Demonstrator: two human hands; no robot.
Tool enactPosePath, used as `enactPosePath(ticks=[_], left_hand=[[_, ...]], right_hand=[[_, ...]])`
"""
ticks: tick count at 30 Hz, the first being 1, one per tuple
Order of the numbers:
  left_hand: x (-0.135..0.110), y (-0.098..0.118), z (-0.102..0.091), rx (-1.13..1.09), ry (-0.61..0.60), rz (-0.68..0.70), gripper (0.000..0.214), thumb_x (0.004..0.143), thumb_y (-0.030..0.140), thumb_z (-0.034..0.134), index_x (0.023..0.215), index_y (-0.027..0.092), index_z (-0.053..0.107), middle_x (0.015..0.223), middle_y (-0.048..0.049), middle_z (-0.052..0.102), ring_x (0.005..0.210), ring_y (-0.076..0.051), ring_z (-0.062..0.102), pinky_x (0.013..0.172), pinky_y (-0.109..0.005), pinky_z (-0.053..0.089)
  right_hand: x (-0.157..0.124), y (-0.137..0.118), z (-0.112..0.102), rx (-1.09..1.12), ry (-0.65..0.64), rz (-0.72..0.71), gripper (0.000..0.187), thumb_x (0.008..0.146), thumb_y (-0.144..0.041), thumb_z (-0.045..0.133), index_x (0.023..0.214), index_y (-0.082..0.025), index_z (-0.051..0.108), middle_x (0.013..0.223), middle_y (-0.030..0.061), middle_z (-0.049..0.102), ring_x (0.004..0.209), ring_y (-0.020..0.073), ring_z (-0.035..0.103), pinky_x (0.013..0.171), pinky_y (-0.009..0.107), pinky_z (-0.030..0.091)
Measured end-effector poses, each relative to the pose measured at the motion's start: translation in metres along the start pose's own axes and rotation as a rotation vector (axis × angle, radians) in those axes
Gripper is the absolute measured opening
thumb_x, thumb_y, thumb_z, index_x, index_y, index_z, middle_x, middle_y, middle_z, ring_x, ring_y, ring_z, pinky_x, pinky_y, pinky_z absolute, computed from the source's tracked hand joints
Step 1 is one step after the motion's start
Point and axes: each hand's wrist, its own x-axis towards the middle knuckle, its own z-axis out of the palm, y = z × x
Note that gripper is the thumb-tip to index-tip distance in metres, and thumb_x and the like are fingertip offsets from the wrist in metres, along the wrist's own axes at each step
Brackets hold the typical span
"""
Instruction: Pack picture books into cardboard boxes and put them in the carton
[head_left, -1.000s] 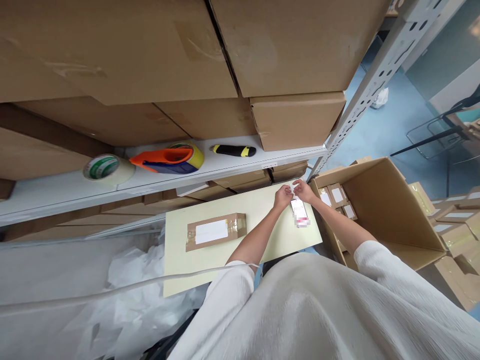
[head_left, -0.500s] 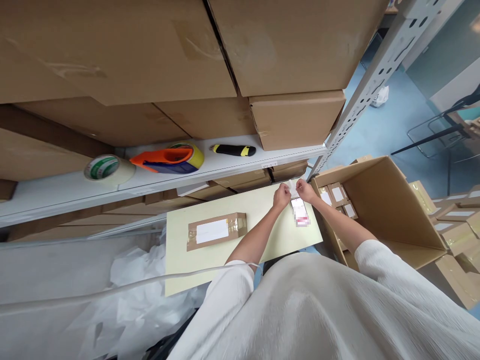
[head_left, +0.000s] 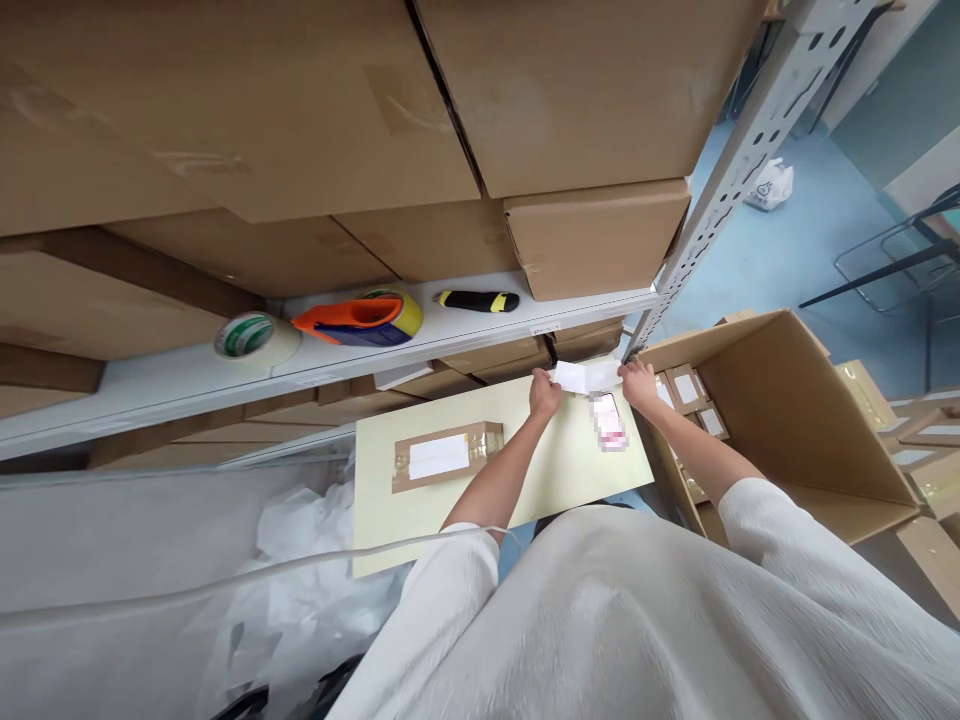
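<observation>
Paper (head_left: pixel 588 377) between left grip (head_left: pixel 545 393) and right grip (head_left: pixel 638 386)

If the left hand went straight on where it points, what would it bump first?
Besides the paper it holds, the left hand would probably meet the boxes under the shelf, past the table. Depth is unclear, so the shelf might come first.

Your paper (head_left: pixel 572 377) and shirt (head_left: pixel 637 610) are white, your board (head_left: pixel 555 475) pale yellow. Far left, your dispenser (head_left: pixel 352 320) is orange, navy and yellow, your knife (head_left: pixel 476 300) black and yellow. Right, your box (head_left: pixel 810 420) is brown, the floor (head_left: pixel 817 235) blue.
</observation>
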Motion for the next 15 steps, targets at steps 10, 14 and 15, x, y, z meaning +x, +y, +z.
enactPosePath(ticks=[10,14,15], left_hand=[[-0.001,-0.014,-0.039,-0.041,0.139,-0.026,0.039,0.081,0.005,0.067,0.101,0.029,0.044,0.083,0.002,0.058,0.092,-0.025,0.066,0.089,-0.035,0.048],[-0.007,-0.02,-0.047,-0.04,0.177,-0.043,0.037,0.082,0.006,0.066,0.102,0.029,0.044,0.083,0.0023,0.058,0.09,-0.024,0.066,0.087,-0.035,0.048],[-0.008,-0.022,-0.049,-0.038,0.182,-0.044,0.037,0.082,0.006,0.066,0.102,0.029,0.044,0.083,0.0026,0.058,0.089,-0.024,0.066,0.086,-0.034,0.048]], right_hand=[[-0.001,0.001,0.009,-0.007,0.004,0.026,0.044,0.093,-0.015,0.053,0.134,-0.017,0.071,0.124,0.0249,0.073,0.124,0.0409,0.056,0.103,0.051,0.031],[-0.002,0.004,0.014,0.006,-0.021,0.063,0.044,0.093,-0.011,0.052,0.133,-0.018,0.071,0.125,0.0239,0.074,0.123,0.0398,0.059,0.102,0.051,0.033],[-0.003,0.005,0.015,0.01,-0.03,0.067,0.045,0.093,-0.011,0.052,0.133,-0.017,0.071,0.125,0.0238,0.074,0.123,0.0395,0.06,0.102,0.051,0.034]])
